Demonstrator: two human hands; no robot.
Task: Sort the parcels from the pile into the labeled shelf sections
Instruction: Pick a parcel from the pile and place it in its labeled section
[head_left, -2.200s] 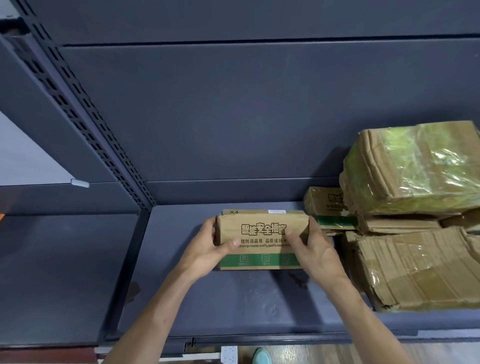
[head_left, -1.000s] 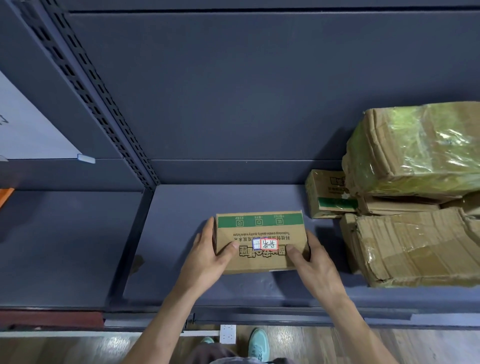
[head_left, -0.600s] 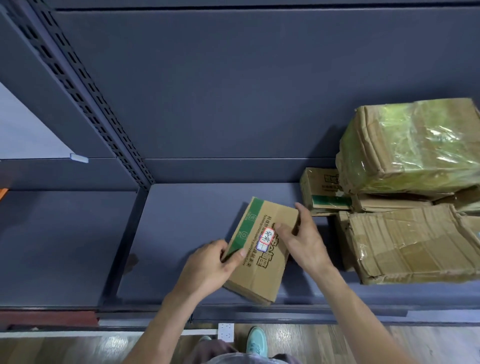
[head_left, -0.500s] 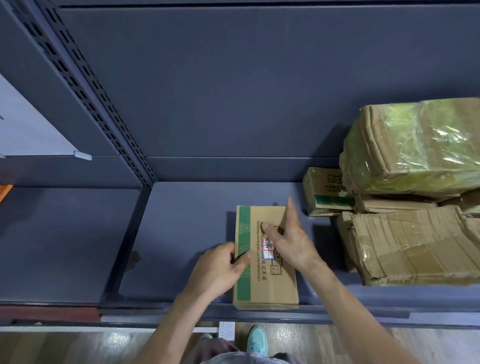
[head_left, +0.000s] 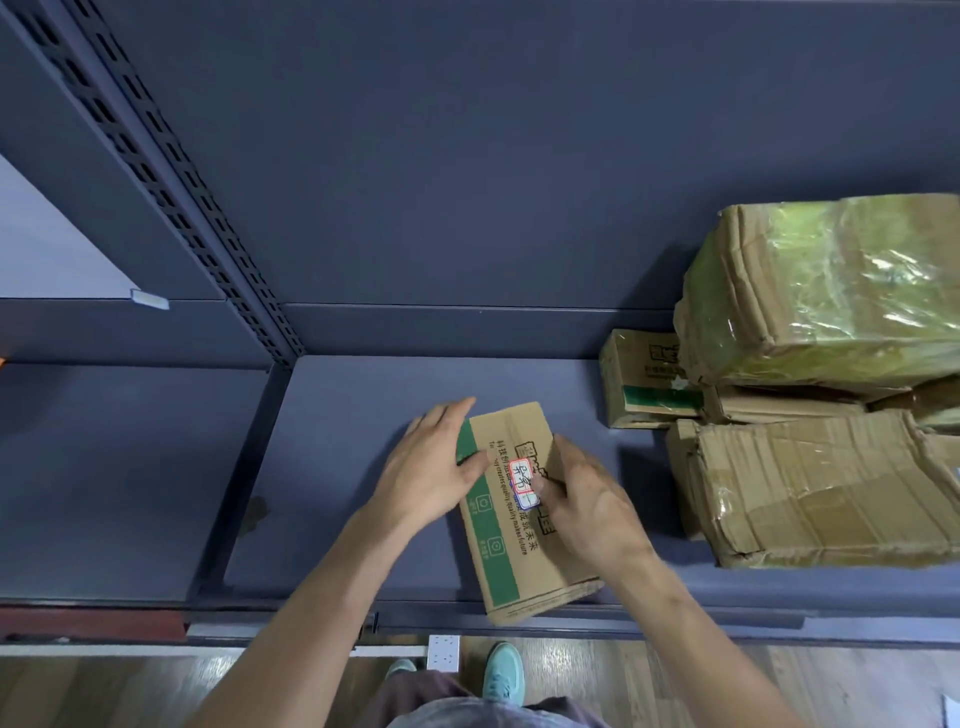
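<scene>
the left hand (head_left: 428, 470) lies along the left side of a small cardboard box (head_left: 511, 551), its fingers straight and held together against that edge, its thumb flat on the top face by the green stripe. the right hand (head_left: 589, 501) sits on the box's right side, thumb pressing the top just beside a sticker (head_left: 522, 482) with red and blue frames and handwritten characters. its other fingers drop over the right edge, and whether they curl round the box cannot be told. the box lies flat on the dark grey shelf (head_left: 353, 467), long side running front to back and a little skewed, its near end poking past the shelf's front lip. to the right on the same shelf is the pile. it has a similar green-banded box (head_left: 644, 384) at the back, a plastic-wrapped cardboard bundle (head_left: 831, 296) on top, and another wrapped bundle (head_left: 821, 493) in front. a perforated upright (head_left: 171, 182) divides the shelf sections on the left.
</scene>
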